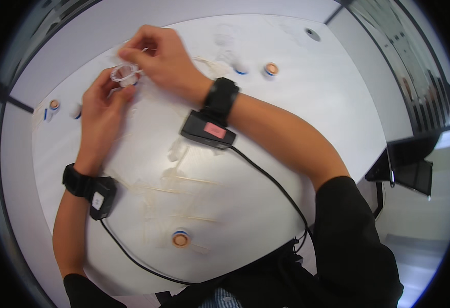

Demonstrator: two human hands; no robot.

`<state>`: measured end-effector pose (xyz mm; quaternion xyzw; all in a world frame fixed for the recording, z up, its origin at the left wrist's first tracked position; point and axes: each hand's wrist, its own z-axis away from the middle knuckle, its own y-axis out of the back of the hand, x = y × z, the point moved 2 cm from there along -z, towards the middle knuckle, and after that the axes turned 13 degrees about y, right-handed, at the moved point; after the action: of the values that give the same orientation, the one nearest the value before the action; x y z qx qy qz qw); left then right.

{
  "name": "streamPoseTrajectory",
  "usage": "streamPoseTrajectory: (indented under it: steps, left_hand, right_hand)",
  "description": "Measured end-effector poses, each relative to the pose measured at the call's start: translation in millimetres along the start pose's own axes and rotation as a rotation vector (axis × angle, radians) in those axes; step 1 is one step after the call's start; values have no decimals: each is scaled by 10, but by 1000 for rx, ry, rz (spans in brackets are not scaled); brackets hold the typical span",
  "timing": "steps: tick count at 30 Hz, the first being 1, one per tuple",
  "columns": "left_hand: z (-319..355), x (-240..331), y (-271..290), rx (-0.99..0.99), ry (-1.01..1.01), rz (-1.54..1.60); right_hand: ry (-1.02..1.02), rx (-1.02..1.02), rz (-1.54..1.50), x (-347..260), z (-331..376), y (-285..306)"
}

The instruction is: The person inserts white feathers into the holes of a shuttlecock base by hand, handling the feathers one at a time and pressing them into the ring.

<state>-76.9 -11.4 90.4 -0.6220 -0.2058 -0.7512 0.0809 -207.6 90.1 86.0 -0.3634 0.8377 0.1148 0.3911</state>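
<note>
My left hand (101,110) and my right hand (159,59) meet at the far left of a white round table (297,118). Between their fingers is a small clear plastic cup (125,73), held from below by the left hand and pinched at the top by the right. What is inside the cup is too blurred to tell. Both wrists carry black straps with small black devices and cables.
Thin wooden sticks (184,195) lie scattered on the table near me. A small round orange-topped cap (180,239) sits at the near edge; similar ones stand at the far side (271,69) and far left (54,105). A black chair (409,164) stands to the right.
</note>
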Motion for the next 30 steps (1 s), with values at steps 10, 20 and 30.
streamPoseTrajectory:
  steps: [10, 20, 30]
  left_hand:
    - [53, 172, -182, 60, 23, -196]
    - [-10, 114, 80, -48, -23, -123]
    - [82, 269, -84, -90, -23, -58]
  right_hand:
    - [-56, 69, -106, -100, 19, 225]
    - [-131, -105, -124, -118, -46, 87]
    - [-187, -104, -43, -242, -45, 113]
